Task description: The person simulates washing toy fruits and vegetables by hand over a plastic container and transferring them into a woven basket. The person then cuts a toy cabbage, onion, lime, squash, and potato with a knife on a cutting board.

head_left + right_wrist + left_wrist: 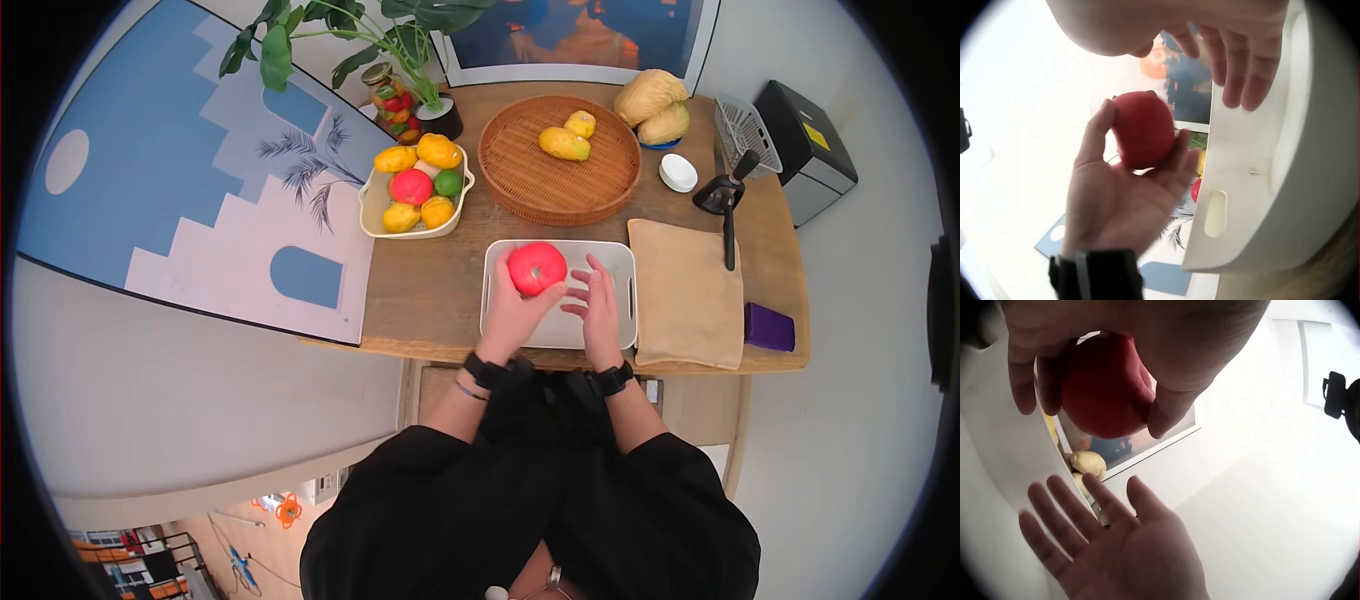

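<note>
The left hand (pixel 518 312) grips a round red fruit or vegetable (pixel 537 268) above a white tray (pixel 622 300), its thumb and fingers around the sides. In the left wrist view the red item (pixel 1107 387) sits between thumb and fingers. Just to its right, the right hand (pixel 600 318) is held up with fingers spread and nothing in them. A gap separates the right hand (pixel 1210 37) from the red item (pixel 1144 130) in the right wrist view.
A cream basket (pixel 375 205) of yellow, red and green produce stands left. Behind is a round wicker tray (pixel 510 165) with two yellow items. Rightward lie a beige cloth (pixel 685 300), a purple object (pixel 769 327), a black-handled tool (pixel 729 225) and a white bowl (pixel 678 173).
</note>
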### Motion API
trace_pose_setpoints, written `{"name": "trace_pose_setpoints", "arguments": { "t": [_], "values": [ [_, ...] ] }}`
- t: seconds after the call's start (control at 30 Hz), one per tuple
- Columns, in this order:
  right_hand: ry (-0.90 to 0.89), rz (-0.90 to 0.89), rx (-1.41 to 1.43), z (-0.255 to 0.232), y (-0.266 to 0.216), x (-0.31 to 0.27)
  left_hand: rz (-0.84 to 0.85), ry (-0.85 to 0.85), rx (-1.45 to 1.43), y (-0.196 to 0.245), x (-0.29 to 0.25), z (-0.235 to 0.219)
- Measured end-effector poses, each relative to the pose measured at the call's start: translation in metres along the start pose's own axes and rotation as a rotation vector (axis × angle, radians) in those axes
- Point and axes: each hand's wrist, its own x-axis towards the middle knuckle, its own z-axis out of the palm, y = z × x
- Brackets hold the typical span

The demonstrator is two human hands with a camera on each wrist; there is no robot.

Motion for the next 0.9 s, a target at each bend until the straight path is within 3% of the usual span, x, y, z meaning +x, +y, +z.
{"name": "trace_pose_setpoints", "arguments": {
  "t": [0.03, 0.07, 0.1, 0.23, 0.3, 0.37, 0.4, 0.43, 0.47, 0.5, 0.6, 0.67, 0.73, 0.8, 0.9],
  "values": [
    [0.004, -0.004, -0.003, -0.002, 0.003, 0.004, -0.182, 0.007, -0.116, -0.021, -0.012, 0.018],
    [0.025, -0.116, -0.168, -0.005, 0.011, 0.009, -0.367, 0.015, -0.232, -0.024, -0.017, 0.026],
    [0.046, -0.228, -0.334, -0.008, 0.018, 0.013, -0.368, 0.014, -0.238, -0.029, -0.020, 0.029],
    [0.015, -0.148, -0.360, -0.008, 0.026, 0.016, -0.265, -0.108, -0.149, -0.035, -0.017, 0.025],
    [-0.122, -0.095, -0.278, -0.004, 0.020, 0.016, -0.256, -0.171, -0.123, -0.046, -0.015, 0.023],
    [-0.114, -0.172, -0.395, -0.008, 0.035, 0.027, -0.179, -0.233, 0.101, -0.045, -0.015, 0.022],
    [-0.120, -0.247, -0.511, -0.012, 0.042, 0.033, -0.175, -0.247, 0.092, -0.043, -0.013, 0.021],
    [-0.106, -0.249, -0.518, -0.012, 0.038, 0.034, -0.257, -0.249, -0.103, -0.039, -0.010, 0.019],
    [-0.096, -0.034, -0.368, -0.009, 0.030, 0.032, -0.341, -0.249, -0.298, -0.034, -0.009, 0.019],
    [-0.088, 0.179, -0.212, -0.006, 0.025, 0.030, -0.343, -0.256, -0.305, -0.028, -0.009, 0.021],
    [0.053, 0.164, -0.270, -0.001, 0.029, 0.030, -0.404, -0.170, -0.350, -0.023, -0.009, 0.022],
    [0.057, 0.191, -0.286, 0.002, 0.019, 0.025, -0.410, 0.005, -0.419, -0.040, -0.006, 0.026],
    [0.062, 0.221, -0.303, 0.003, 0.012, 0.020, -0.428, 0.025, -0.525, -0.048, -0.004, 0.021],
    [-0.019, 0.165, -0.497, 0.005, 0.011, 0.017, -0.390, 0.103, -0.592, -0.050, -0.006, 0.022],
    [-0.149, 0.231, -0.433, 0.005, 0.017, 0.022, -0.405, 0.137, -0.534, -0.044, -0.005, 0.019]
  ]
}}
